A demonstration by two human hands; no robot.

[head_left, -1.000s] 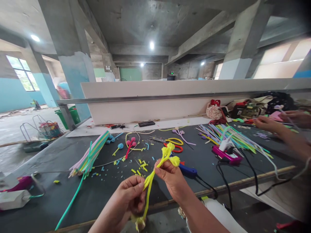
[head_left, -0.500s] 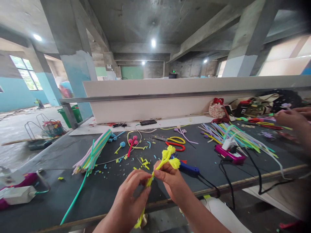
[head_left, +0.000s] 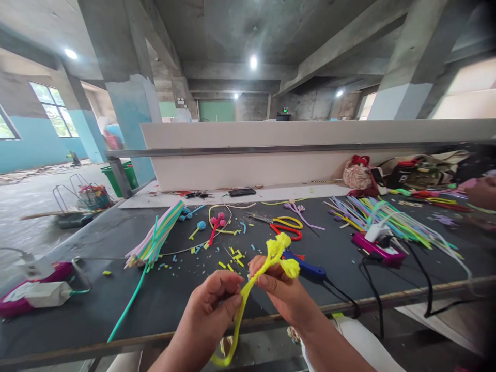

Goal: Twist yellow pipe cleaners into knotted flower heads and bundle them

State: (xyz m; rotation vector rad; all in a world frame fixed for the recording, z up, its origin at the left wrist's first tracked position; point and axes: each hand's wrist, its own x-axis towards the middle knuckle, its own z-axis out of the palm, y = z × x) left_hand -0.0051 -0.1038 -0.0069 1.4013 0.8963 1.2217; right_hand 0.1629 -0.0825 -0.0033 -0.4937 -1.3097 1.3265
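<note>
My right hand (head_left: 287, 294) pinches a yellow pipe-cleaner sprig (head_left: 279, 248) just below its fuzzy round heads, over the table's front edge. Two long stems of it run down to the left and bow below the table top. My left hand (head_left: 215, 305) is closed at these stems, with its thumb against them and its index finger curled above. Just beyond my right hand lies a hot glue gun (head_left: 310, 269) with a blue body, partly hidden. Scissors (head_left: 287, 227) with red and yellow handles lie behind it.
Bundled pipe cleaners (head_left: 157, 235) lie left, more loose ones (head_left: 380, 212) right. Finished pink (head_left: 217, 222) and purple (head_left: 296, 209) sprigs and yellow offcuts (head_left: 236, 256) lie between. Power strips (head_left: 377, 250) trail cords over the edge. Another person's hand (head_left: 482, 194) works far right.
The view has turned slightly left, so things sit further right. The yellow stems now bow more below my left hand, and its index finger has lifted off them a little.
</note>
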